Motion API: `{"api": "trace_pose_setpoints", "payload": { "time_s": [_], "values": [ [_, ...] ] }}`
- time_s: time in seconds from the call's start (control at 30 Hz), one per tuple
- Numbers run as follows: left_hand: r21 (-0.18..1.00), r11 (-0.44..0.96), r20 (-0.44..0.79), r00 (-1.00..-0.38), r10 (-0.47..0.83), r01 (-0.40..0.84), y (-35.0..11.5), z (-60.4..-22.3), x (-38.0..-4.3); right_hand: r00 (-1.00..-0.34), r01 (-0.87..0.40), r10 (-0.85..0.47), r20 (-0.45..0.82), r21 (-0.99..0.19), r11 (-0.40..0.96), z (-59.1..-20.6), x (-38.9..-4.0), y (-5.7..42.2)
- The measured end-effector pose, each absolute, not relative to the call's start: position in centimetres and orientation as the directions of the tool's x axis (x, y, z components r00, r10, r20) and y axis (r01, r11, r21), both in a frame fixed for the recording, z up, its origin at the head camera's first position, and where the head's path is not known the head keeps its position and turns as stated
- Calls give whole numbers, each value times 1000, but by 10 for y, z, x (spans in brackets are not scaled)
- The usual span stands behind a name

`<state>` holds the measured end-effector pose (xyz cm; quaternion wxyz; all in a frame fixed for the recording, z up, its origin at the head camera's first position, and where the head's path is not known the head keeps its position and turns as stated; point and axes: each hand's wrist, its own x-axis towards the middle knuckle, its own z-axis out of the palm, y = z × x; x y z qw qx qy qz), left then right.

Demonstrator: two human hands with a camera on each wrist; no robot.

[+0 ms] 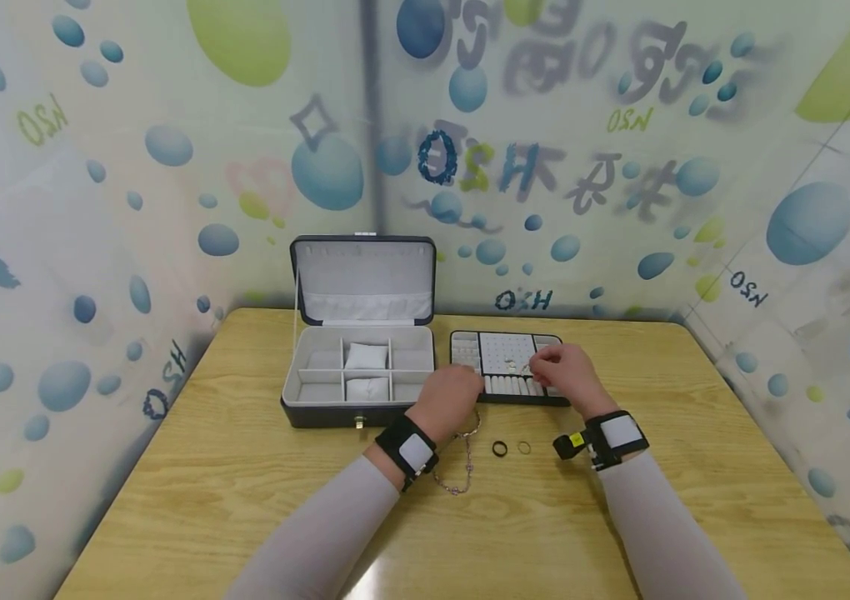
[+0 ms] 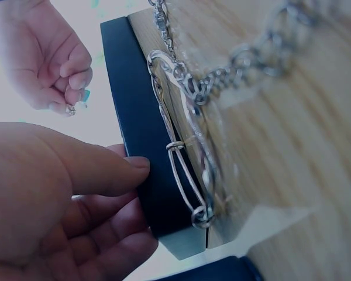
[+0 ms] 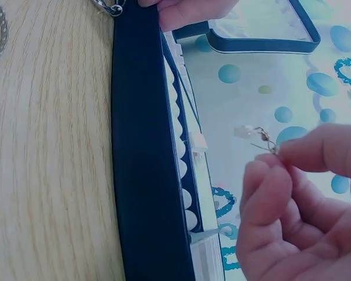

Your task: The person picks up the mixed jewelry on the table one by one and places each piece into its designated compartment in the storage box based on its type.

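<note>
A shallow black jewelry tray (image 1: 518,400) has a white perforated pad (image 1: 500,344) and a row of white ring rolls (image 3: 190,220). My left hand (image 1: 449,398) grips the tray's left front corner, its thumb against the dark front wall in the left wrist view. Above the pad, my right hand (image 1: 571,377) pinches a small gold-coloured earring (image 3: 267,139) with a pale ornament between thumb and fingertips. Another small earring (image 1: 511,365) sits on the pad. Just in front of the tray lies a silver bracelet (image 2: 174,146), partly hidden by my left hand in the head view.
To the left stands an open black jewelry box (image 1: 320,417) with pale compartments, two holding white cushions (image 1: 367,357). On the wooden table (image 1: 545,525) lie a pinkish beaded chain (image 1: 455,490), a dark ring (image 1: 499,448) and a thin ring (image 1: 524,447).
</note>
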<state>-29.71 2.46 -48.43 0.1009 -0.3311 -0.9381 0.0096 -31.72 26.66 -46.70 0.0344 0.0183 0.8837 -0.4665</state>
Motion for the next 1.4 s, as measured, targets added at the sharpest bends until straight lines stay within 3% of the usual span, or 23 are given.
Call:
{"api": "trace_pose_setpoints", "payload": {
  "time_s": [1.4],
  "values": [
    [-117, 788, 174, -769, 615, 604, 26, -482, -296, -978, 24, 175, 109, -782, 622, -491, -323, 261]
  ]
}}
